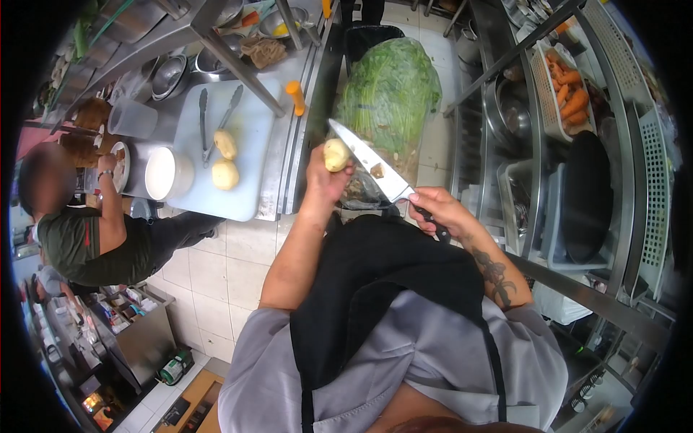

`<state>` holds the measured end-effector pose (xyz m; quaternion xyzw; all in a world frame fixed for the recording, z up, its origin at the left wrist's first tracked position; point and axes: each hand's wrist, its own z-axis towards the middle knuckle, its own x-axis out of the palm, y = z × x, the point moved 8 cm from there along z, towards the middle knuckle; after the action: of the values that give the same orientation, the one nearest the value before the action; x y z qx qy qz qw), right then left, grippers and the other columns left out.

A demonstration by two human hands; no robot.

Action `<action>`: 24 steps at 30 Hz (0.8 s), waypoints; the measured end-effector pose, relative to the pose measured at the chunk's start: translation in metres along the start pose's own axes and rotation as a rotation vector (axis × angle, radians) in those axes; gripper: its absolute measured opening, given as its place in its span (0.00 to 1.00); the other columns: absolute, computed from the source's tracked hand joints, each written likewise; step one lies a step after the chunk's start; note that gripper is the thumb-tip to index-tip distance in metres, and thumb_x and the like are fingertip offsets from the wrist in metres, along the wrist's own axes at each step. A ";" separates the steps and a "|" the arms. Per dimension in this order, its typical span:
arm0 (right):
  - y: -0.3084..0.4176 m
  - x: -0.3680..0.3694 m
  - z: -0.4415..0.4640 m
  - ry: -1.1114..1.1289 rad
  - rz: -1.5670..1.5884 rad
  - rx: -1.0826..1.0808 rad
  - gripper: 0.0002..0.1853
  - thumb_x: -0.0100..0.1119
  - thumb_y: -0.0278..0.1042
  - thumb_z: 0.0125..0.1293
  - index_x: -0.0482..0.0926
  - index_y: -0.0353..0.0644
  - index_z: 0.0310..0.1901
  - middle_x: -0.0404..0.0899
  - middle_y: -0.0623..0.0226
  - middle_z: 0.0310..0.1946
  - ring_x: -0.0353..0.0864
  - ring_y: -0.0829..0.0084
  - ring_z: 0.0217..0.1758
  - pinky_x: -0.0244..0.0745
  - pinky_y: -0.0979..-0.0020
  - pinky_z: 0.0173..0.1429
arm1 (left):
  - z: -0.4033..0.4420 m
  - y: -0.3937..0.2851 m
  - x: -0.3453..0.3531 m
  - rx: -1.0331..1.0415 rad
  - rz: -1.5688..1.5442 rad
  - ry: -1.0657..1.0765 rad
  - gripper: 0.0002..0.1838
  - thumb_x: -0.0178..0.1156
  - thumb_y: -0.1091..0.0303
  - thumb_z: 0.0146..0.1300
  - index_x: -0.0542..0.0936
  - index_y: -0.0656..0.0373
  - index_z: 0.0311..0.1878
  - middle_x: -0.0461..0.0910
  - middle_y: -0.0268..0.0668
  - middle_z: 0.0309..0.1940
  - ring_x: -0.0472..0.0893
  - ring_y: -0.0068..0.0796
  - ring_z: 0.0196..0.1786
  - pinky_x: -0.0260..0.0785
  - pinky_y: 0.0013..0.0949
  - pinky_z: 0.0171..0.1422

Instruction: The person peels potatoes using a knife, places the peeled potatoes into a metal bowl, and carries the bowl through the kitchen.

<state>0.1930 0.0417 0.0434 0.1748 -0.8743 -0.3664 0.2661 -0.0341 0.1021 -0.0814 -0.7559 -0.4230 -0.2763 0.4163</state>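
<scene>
A pale peeled potato [336, 154] is held in my left hand [326, 177], its fingers wrapped round it. My right hand [435, 209] grips the black handle of a large kitchen knife [372, 164]. The blade points up and left, its edge beside the potato, with bits of peel stuck on it. Whether blade and potato touch, I cannot tell. Under the knife stands a clear bag of leafy greens [390, 94]. To the left, two peeled potatoes [225, 174] and metal tongs [204, 130] lie on a white cutting board [249, 166].
A white tub [169, 174] stands left of the board. Another person [94, 238] is at the counter on the far left. Shelves on the right hold a basket of carrots [570, 94] and a metal pot [509, 108]. An orange-capped post [295, 97] rises at the counter edge.
</scene>
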 end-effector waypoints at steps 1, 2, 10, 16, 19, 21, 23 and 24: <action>0.003 -0.002 -0.001 -0.006 0.006 -0.027 0.14 0.52 0.42 0.79 0.77 0.38 0.48 0.70 0.73 0.23 0.66 0.83 0.17 0.63 0.78 0.20 | -0.002 -0.008 -0.004 -0.009 -0.013 0.010 0.21 0.43 0.50 0.75 0.77 0.55 0.52 0.81 0.41 0.39 0.80 0.38 0.37 0.68 0.38 0.35; 0.006 -0.005 -0.001 -0.013 0.013 -0.053 0.13 0.52 0.41 0.78 0.77 0.37 0.48 0.70 0.73 0.23 0.66 0.83 0.18 0.63 0.79 0.20 | -0.007 -0.013 -0.011 -0.010 -0.043 0.000 0.19 0.46 0.51 0.74 0.76 0.55 0.52 0.80 0.40 0.37 0.80 0.38 0.33 0.69 0.37 0.32; -0.005 -0.034 0.019 -0.094 0.068 0.058 0.06 0.54 0.30 0.74 0.74 0.38 0.46 0.71 0.74 0.28 0.67 0.84 0.18 0.64 0.78 0.19 | -0.110 -0.030 0.102 0.622 1.468 0.433 0.43 0.65 0.66 0.61 0.58 0.51 0.79 0.77 0.49 0.47 0.81 0.45 0.42 0.76 0.43 0.47; 0.007 -0.022 0.013 -0.016 0.086 0.089 0.06 0.53 0.29 0.73 0.74 0.37 0.46 0.71 0.73 0.28 0.67 0.84 0.17 0.65 0.78 0.18 | -0.111 0.004 0.105 0.532 1.953 0.541 0.47 0.67 0.66 0.59 0.55 0.40 0.80 0.72 0.53 0.43 0.79 0.56 0.42 0.75 0.47 0.46; 0.013 -0.019 0.004 -0.005 0.135 0.103 0.04 0.55 0.29 0.72 0.73 0.39 0.40 0.72 0.73 0.27 0.68 0.83 0.18 0.65 0.77 0.18 | -0.099 0.007 0.097 0.507 2.030 0.520 0.49 0.67 0.65 0.59 0.51 0.40 0.81 0.71 0.52 0.43 0.79 0.56 0.41 0.75 0.48 0.46; 0.014 -0.020 -0.005 0.001 0.147 0.115 0.04 0.55 0.28 0.72 0.72 0.39 0.40 0.72 0.73 0.27 0.68 0.83 0.17 0.65 0.77 0.18 | -0.091 0.005 0.093 0.484 2.067 0.498 0.50 0.67 0.64 0.59 0.49 0.42 0.82 0.71 0.53 0.43 0.79 0.56 0.41 0.75 0.48 0.46; 0.011 -0.025 -0.012 -0.002 0.136 0.115 0.04 0.54 0.28 0.72 0.73 0.37 0.42 0.72 0.73 0.26 0.68 0.84 0.17 0.64 0.77 0.18 | -0.083 0.002 0.089 0.452 2.081 0.476 0.52 0.67 0.64 0.59 0.46 0.44 0.82 0.71 0.54 0.44 0.79 0.57 0.41 0.75 0.49 0.47; 0.009 -0.030 -0.015 -0.009 0.120 0.106 0.05 0.54 0.28 0.72 0.74 0.36 0.45 0.71 0.73 0.26 0.67 0.84 0.17 0.63 0.78 0.18 | -0.075 -0.003 0.083 0.476 2.054 0.432 0.52 0.67 0.64 0.59 0.46 0.46 0.82 0.72 0.54 0.44 0.79 0.58 0.42 0.75 0.49 0.47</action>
<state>0.2246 0.0542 0.0486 0.1344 -0.9025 -0.3038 0.2740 -0.0009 0.0717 0.0212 -0.5843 0.4538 0.1671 0.6517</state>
